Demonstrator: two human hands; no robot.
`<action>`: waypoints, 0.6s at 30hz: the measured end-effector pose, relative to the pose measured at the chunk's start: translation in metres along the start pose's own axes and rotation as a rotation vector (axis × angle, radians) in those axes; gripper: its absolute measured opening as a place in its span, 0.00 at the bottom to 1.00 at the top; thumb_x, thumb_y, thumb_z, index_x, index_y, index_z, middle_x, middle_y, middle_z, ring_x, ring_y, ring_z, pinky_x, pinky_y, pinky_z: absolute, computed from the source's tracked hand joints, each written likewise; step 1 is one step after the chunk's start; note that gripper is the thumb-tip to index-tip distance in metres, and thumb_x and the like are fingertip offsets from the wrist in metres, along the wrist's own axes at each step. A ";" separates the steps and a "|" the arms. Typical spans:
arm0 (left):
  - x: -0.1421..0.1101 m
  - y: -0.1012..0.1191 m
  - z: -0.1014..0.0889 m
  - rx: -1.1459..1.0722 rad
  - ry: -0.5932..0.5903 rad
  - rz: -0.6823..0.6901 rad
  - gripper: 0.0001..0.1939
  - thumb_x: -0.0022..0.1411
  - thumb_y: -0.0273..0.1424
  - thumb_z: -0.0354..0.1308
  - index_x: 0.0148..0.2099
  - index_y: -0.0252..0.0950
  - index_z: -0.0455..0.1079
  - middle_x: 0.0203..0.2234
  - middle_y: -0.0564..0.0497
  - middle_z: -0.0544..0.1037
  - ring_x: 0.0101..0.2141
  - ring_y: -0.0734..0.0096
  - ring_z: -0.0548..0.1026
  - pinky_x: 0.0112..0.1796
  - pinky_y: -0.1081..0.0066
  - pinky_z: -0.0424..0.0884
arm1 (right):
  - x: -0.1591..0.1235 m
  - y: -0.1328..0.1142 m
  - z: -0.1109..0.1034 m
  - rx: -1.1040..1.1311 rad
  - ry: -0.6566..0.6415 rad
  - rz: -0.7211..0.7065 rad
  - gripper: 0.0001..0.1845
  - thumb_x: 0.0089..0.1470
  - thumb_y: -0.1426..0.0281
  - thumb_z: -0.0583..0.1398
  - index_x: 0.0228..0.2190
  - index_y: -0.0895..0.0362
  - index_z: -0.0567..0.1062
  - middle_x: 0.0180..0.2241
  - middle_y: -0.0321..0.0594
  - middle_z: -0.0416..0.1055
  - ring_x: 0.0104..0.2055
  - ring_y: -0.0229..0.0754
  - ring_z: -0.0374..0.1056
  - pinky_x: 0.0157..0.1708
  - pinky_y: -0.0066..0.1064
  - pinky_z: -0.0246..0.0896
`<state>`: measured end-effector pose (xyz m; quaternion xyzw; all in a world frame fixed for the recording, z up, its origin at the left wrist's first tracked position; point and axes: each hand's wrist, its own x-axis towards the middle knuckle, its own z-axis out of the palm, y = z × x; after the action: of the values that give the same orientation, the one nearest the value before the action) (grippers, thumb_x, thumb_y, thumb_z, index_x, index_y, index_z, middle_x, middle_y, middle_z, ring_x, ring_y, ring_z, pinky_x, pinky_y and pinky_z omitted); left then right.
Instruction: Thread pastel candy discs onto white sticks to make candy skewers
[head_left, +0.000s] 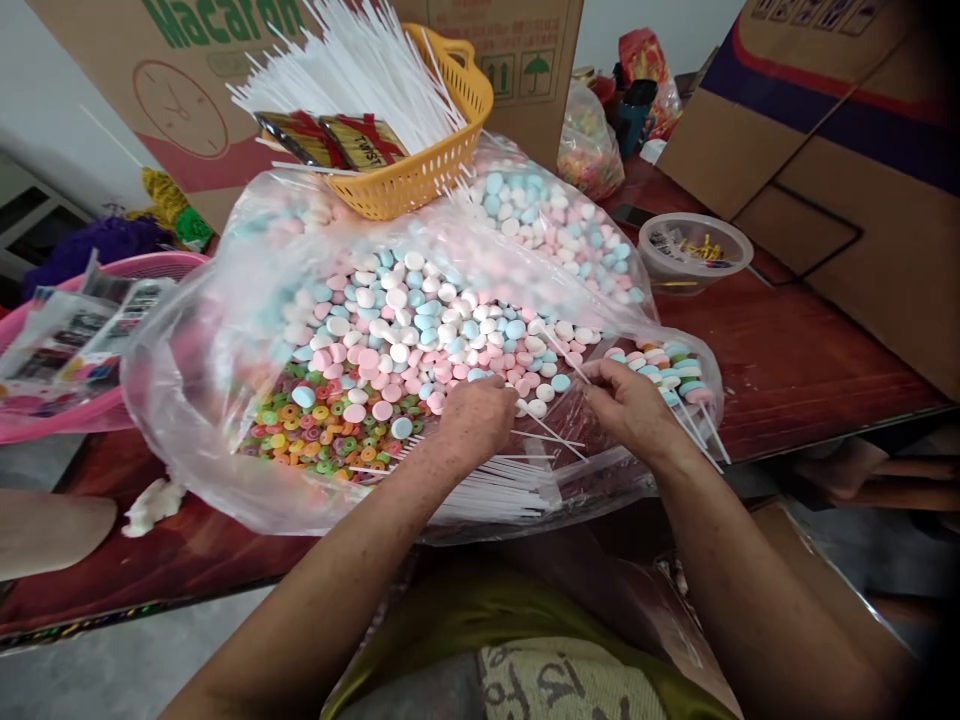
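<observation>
My right hand [626,405] pinches a thin white stick [564,352] between thumb and fingertips; the stick slants up and left over the candies. To its left, my left hand [484,415] is curled down at the near edge of the pastel candy pile [420,320], its fingertips mostly hidden. White round candies [536,408] and a loose white stick [555,432] lie just right of it. Below my left hand is a bundle of white sticks [495,490]. Sticks threaded with coloured candies [675,372] lie right of my right hand.
A clear plastic sheet [195,440] lies under the candies, with small ring candies [322,425] at left. Behind stands a yellow basket [420,180] of white sticks. A pink basket [75,420], a clear tub [694,250] and cardboard boxes [847,170] surround the dark red table [787,370].
</observation>
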<state>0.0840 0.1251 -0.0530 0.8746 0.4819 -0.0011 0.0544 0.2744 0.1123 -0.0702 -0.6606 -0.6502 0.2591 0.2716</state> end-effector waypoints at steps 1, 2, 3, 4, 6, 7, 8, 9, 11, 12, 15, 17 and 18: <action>0.004 0.003 0.005 0.019 -0.007 0.027 0.10 0.59 0.30 0.49 0.37 0.35 0.72 0.31 0.47 0.74 0.32 0.61 0.74 0.29 0.67 0.65 | 0.006 0.000 0.002 -0.087 0.023 -0.007 0.11 0.52 0.66 0.52 0.31 0.58 0.71 0.28 0.37 0.70 0.29 0.37 0.63 0.30 0.27 0.56; 0.007 0.006 0.009 0.037 -0.009 0.044 0.11 0.58 0.29 0.49 0.39 0.35 0.72 0.32 0.46 0.74 0.32 0.60 0.74 0.30 0.66 0.66 | 0.012 0.000 0.005 -0.161 0.018 -0.015 0.11 0.52 0.67 0.52 0.30 0.58 0.72 0.29 0.39 0.70 0.32 0.38 0.63 0.31 0.27 0.55; 0.008 0.007 0.013 0.051 -0.005 0.048 0.11 0.58 0.29 0.49 0.41 0.35 0.71 0.33 0.46 0.74 0.32 0.60 0.74 0.31 0.65 0.67 | 0.017 -0.001 0.008 -0.213 -0.008 -0.019 0.11 0.51 0.67 0.52 0.28 0.58 0.72 0.30 0.40 0.70 0.33 0.39 0.63 0.32 0.28 0.55; 0.007 0.008 0.016 0.061 0.003 0.045 0.12 0.58 0.28 0.49 0.43 0.35 0.70 0.33 0.46 0.74 0.33 0.60 0.73 0.31 0.64 0.67 | 0.021 -0.003 0.012 -0.243 -0.039 -0.019 0.11 0.50 0.66 0.53 0.26 0.58 0.72 0.30 0.41 0.70 0.33 0.40 0.63 0.33 0.29 0.55; 0.003 0.007 0.021 0.068 0.020 0.047 0.13 0.59 0.27 0.48 0.45 0.36 0.69 0.33 0.46 0.74 0.34 0.60 0.73 0.33 0.64 0.67 | 0.025 -0.007 0.021 -0.254 -0.083 -0.008 0.09 0.48 0.66 0.56 0.24 0.58 0.72 0.29 0.42 0.70 0.32 0.41 0.63 0.32 0.29 0.53; 0.000 0.006 0.022 0.067 0.030 0.060 0.13 0.59 0.27 0.48 0.45 0.37 0.68 0.33 0.46 0.74 0.35 0.60 0.73 0.34 0.64 0.67 | 0.025 -0.009 0.024 -0.254 -0.096 0.003 0.07 0.47 0.67 0.57 0.24 0.58 0.72 0.28 0.42 0.70 0.31 0.41 0.63 0.31 0.29 0.53; -0.003 0.004 0.023 0.062 0.039 0.081 0.13 0.59 0.27 0.48 0.45 0.37 0.69 0.33 0.46 0.74 0.36 0.60 0.72 0.35 0.64 0.66 | 0.024 -0.010 0.027 -0.249 -0.106 0.014 0.05 0.46 0.68 0.57 0.24 0.58 0.71 0.27 0.42 0.70 0.31 0.41 0.63 0.29 0.29 0.52; -0.005 0.003 0.023 0.053 0.044 0.103 0.12 0.59 0.27 0.49 0.44 0.38 0.69 0.34 0.47 0.74 0.37 0.61 0.72 0.36 0.64 0.66 | 0.022 -0.011 0.027 -0.237 -0.114 0.024 0.04 0.45 0.69 0.58 0.25 0.57 0.71 0.26 0.41 0.69 0.29 0.40 0.62 0.28 0.29 0.51; -0.006 0.002 0.023 0.025 0.039 0.141 0.12 0.58 0.27 0.49 0.44 0.39 0.69 0.35 0.48 0.75 0.37 0.62 0.72 0.36 0.65 0.66 | 0.019 -0.011 0.024 -0.193 -0.122 0.033 0.04 0.43 0.69 0.58 0.25 0.57 0.69 0.23 0.38 0.67 0.27 0.38 0.61 0.26 0.27 0.50; -0.006 0.002 0.022 0.010 0.032 0.150 0.13 0.59 0.27 0.49 0.44 0.39 0.70 0.35 0.48 0.75 0.37 0.63 0.72 0.36 0.66 0.66 | 0.017 -0.010 0.021 -0.175 -0.121 0.031 0.06 0.44 0.67 0.58 0.24 0.57 0.67 0.23 0.36 0.66 0.26 0.37 0.61 0.25 0.26 0.50; -0.006 0.002 0.018 -0.032 0.047 0.129 0.16 0.57 0.26 0.49 0.48 0.39 0.68 0.34 0.49 0.77 0.36 0.63 0.73 0.38 0.66 0.66 | 0.006 -0.006 0.010 0.061 -0.093 0.069 0.12 0.47 0.60 0.56 0.24 0.56 0.63 0.19 0.30 0.61 0.21 0.33 0.57 0.21 0.24 0.50; -0.013 -0.003 0.012 -0.077 0.095 0.064 0.18 0.56 0.27 0.51 0.50 0.39 0.67 0.33 0.49 0.77 0.36 0.63 0.73 0.38 0.65 0.66 | -0.005 -0.006 0.006 0.397 -0.086 0.151 0.15 0.45 0.57 0.58 0.23 0.55 0.61 0.13 0.25 0.54 0.16 0.30 0.51 0.16 0.23 0.45; -0.020 -0.007 0.009 -0.120 0.122 0.014 0.18 0.55 0.29 0.52 0.49 0.39 0.68 0.33 0.49 0.77 0.35 0.63 0.73 0.38 0.66 0.66 | -0.010 -0.007 0.006 0.574 -0.086 0.200 0.17 0.43 0.57 0.60 0.23 0.55 0.59 0.12 0.23 0.51 0.14 0.29 0.47 0.14 0.22 0.41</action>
<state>0.0680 0.1116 -0.0618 0.8715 0.4774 0.0816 0.0772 0.2650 0.1023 -0.0699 -0.6057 -0.4932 0.4856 0.3925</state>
